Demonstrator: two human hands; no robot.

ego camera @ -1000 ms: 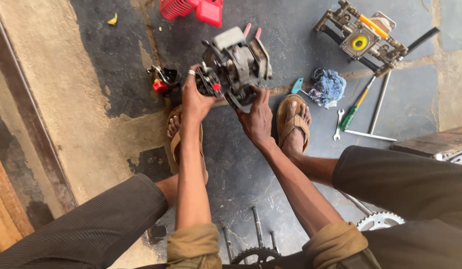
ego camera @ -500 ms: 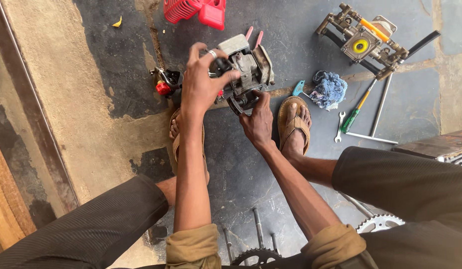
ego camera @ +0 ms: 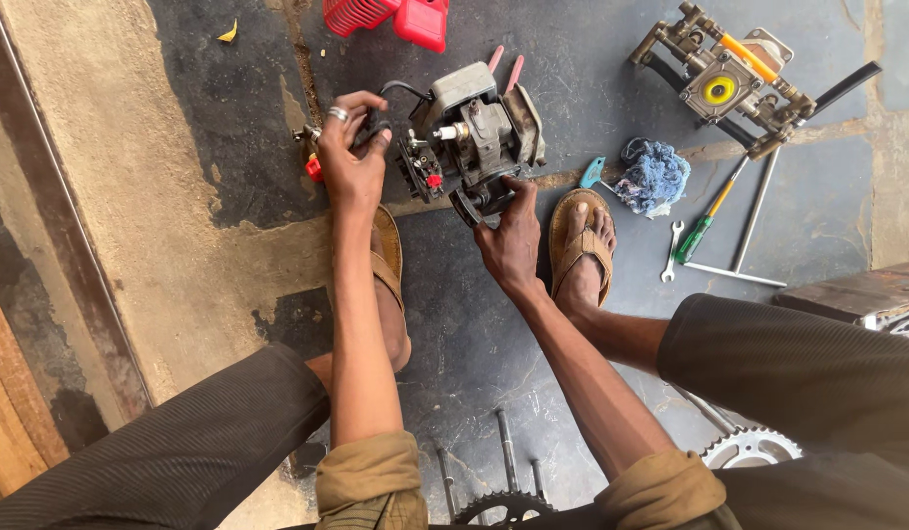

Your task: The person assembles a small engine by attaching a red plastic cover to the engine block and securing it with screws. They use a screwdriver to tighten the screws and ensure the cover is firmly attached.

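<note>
My right hand (ego camera: 510, 238) grips the small engine (ego camera: 471, 142) from below. My left hand (ego camera: 348, 147) pinches its black cap (ego camera: 373, 126), fingers closed tight.

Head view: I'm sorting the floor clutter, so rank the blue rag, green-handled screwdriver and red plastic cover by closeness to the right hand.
1. Blue rag, just right of the right hand.
2. Green-handled screwdriver, farther right, past the sandalled foot.
3. Red plastic cover, far up at the top edge.
</note>
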